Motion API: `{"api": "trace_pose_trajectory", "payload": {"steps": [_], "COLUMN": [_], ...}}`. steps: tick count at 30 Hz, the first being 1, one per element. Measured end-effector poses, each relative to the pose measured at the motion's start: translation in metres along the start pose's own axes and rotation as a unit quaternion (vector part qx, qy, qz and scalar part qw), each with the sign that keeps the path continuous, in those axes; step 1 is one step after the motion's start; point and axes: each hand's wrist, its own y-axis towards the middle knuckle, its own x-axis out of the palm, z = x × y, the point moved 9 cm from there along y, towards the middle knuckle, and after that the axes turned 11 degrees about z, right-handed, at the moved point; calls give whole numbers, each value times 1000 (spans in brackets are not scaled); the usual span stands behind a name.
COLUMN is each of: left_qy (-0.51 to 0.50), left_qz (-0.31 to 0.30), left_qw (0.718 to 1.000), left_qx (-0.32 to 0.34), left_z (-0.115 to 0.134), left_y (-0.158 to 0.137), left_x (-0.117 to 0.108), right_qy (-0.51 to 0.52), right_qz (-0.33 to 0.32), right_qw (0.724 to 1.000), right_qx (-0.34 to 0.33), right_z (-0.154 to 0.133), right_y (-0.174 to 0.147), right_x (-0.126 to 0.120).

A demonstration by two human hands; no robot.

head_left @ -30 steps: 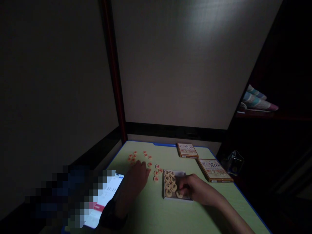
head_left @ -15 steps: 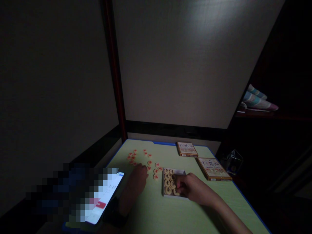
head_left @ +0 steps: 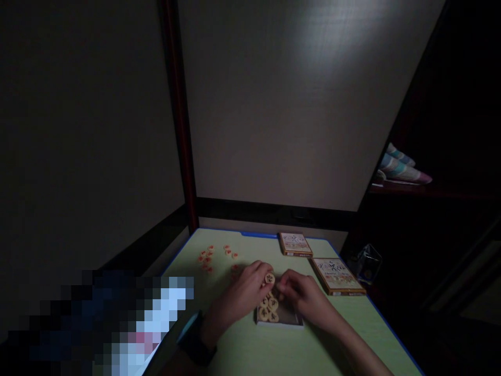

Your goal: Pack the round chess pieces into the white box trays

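Note:
My left hand [head_left: 245, 292] is closed on a round wooden Chinese chess piece [head_left: 270, 278] with a dark character, held above the far part of a shallow box [head_left: 282, 324]. Several more dark-marked Chinese chess pieces [head_left: 273, 303] lie along the box's left side; its right side shows bare bottom. Close by on the right, my right hand [head_left: 299, 292] is over the box, thumb and fingers pinched together. What those fingers hold, if anything, I cannot make out. Red-marked chess pieces [head_left: 208, 254] lie scattered on the table beyond my left hand, some of them hidden by it.
Two flat printed boxes [head_left: 296, 244] [head_left: 337, 275] lie at the table's back right. A lit phone screen [head_left: 172, 303], partly blurred out, is at the left. The green table [head_left: 242, 350] has a blue edge and stands against the wall panels [head_left: 274, 130].
My left hand has moved right, from the red pieces to the box, and now holds a dark-marked piece. Fewer pieces show in the box. The view has shifted slightly.

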Motion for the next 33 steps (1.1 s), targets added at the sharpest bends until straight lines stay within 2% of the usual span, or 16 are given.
{"api": "trace_pose_trajectory", "payload": {"steps": [2, 4, 7, 10, 16, 18, 20, 22, 26, 29, 33], "left_qy": [-28, -42, -60, -98, -49, -40, -43, -35, 5, -28, -100], "left_qz": [-1, -12, -32, -57, -48, -80, -138, -183, -150, -155, -191], "left_qw": [1000, 999, 998, 993, 997, 994, 986, 977, 985, 983, 965], "left_qx": [-1, -2, 12, 15, -45, -63, -85, -103, -86, -98, -148], "left_z": [5, 8, 11, 8, -31, -43, -51, -56, -55, -56, -61], "left_y": [3, 4, 3, 2, 2, -2, -10, -17, -15, -15, -21], "left_x": [4, 9, 15, 17, 13, 20, 32, 41, 39, 44, 51], "right_qy": [66, 130, 200, 210, 74, 43, 25, 9, -22, -69, -153], "right_qz": [44, 52, 22, -12, -76, -94, -111, -119, -111, -103, -95], "right_qw": [997, 989, 976, 972, 994, 994, 993, 993, 993, 992, 984], "right_qx": [26, 50, 85, 102, 30, 18, 19, 22, 26, 20, 2], "right_z": [7, 13, 19, 19, 7, 5, 6, 9, 10, 6, -1], "right_y": [5, 7, 8, 5, -5, -8, -11, -12, -11, -11, -15], "right_x": [-6, -4, 4, 6, 6, 10, 14, 17, 18, 19, 23]}}
